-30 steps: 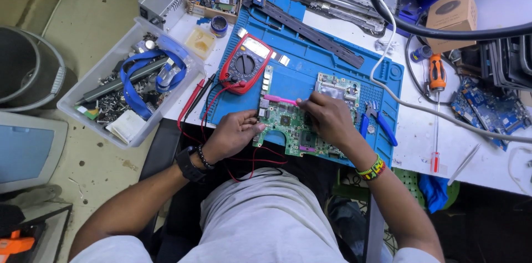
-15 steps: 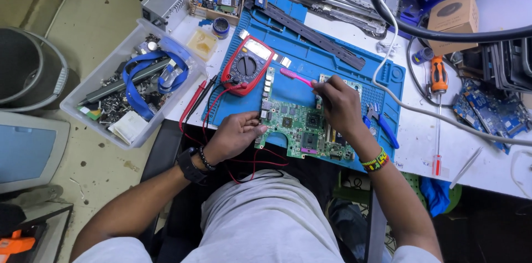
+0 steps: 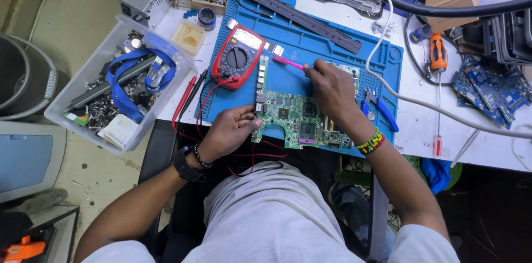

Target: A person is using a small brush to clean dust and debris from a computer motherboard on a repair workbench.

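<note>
My right hand (image 3: pixel 331 87) was closed around a pink toothbrush (image 3: pixel 289 63), fingers wrapped tight on the handle, with the pink end sticking out toward 10 o'clock. The hand rested over the upper part of the green circuit board (image 3: pixel 299 120), which lay on the blue work mat (image 3: pixel 332 52) at the near edge of the white table (image 3: pixel 487 141).

My left hand (image 3: pixel 230 130) gripped the board's left edge at 9 o'clock, fingers curled shut on it, thumb toward the board.

A red multimeter (image 3: pixel 238 56) lay on the mat at 11 o'clock from the board, just beside it. Its red and black leads (image 3: pixel 191 97) ran off the mat's left edge and looped back under my left wrist.

Blue-handled pliers (image 3: pixel 377 109) lay at 3 o'clock from the board, near my right wrist. An orange-handled screwdriver (image 3: pixel 438 61) lay farther out at 2 o'clock, off the mat. A clear plastic bin (image 3: pixel 72 97) of parts stood at 9 o'clock, well apart.
</note>
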